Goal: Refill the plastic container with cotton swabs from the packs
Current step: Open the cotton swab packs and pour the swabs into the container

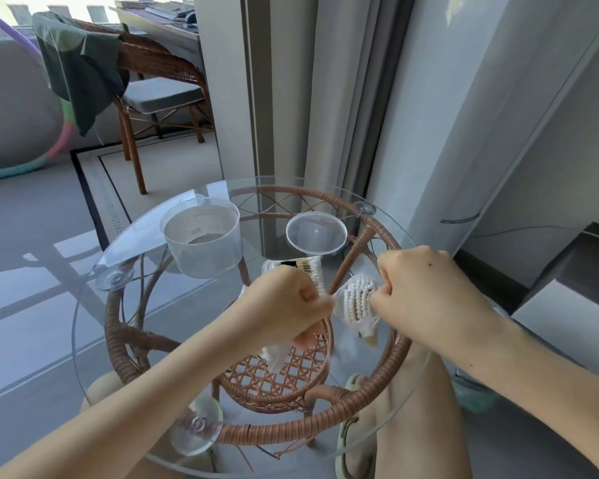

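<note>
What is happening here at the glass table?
A person is holding a pack of cotton swabs over the glass table, left hand gripping one end and right hand the other, apparently pulling it open. The plastic container stands open and looks empty, its clear lid beside it. A second pack lies behind the left hand.

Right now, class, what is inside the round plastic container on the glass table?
The plastic container looks empty: only a printed label shows through the clear plastic. Nothing covers its open mouth.

The left hand (284,305) hides part of the tabletop pack (301,266), whose print is unreadable.
</note>
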Action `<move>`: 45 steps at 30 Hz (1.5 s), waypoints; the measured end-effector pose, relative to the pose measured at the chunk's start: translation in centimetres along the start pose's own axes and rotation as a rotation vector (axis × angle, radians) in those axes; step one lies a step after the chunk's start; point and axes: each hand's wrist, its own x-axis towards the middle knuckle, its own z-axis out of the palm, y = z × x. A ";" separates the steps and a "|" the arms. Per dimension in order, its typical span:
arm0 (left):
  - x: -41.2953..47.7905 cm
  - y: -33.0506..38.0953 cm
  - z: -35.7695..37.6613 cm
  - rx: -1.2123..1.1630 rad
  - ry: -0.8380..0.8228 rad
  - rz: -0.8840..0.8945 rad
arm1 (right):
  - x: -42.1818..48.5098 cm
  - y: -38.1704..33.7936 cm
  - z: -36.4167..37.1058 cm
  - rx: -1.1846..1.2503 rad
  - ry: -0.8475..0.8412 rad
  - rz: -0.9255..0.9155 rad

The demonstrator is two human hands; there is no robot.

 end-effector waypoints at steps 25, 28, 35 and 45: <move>-0.6 -10.2 -1.4 -0.292 0.062 -0.304 | 1.2 -3.2 7.0 0.318 -0.363 -0.075; -1.1 -10.7 -1.9 -0.618 -0.021 -0.331 | 1.0 -3.7 7.3 0.606 -0.529 0.047; -1.8 -9.9 -1.7 -0.626 0.012 -0.299 | 0.7 -4.3 5.6 1.265 -0.584 0.193; -1.9 -5.4 -1.4 -0.369 0.034 0.092 | 1.1 -4.2 4.7 1.212 -0.528 0.139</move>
